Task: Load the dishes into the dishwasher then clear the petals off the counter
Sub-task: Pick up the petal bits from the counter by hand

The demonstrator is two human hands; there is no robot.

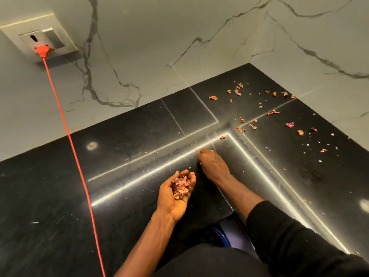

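Dried pink and orange petals (272, 112) lie scattered over the far right part of the black counter (139, 136), toward the wall corner. My left hand (175, 194) is cupped palm up over the counter near its inner corner and holds a small heap of gathered petals (180, 185). My right hand (211, 164) is just beyond it, knuckles up, fingers curled down onto the counter. Its fingertips are hidden, so I cannot tell whether they pinch anything. A single petal (222, 137) lies a little beyond the right hand.
A red cable (79, 170) runs from a red plug (42, 50) in the wall socket down across the left of the counter. Marble walls close the back and right. Something blue (218, 234) shows below the counter's inner corner.
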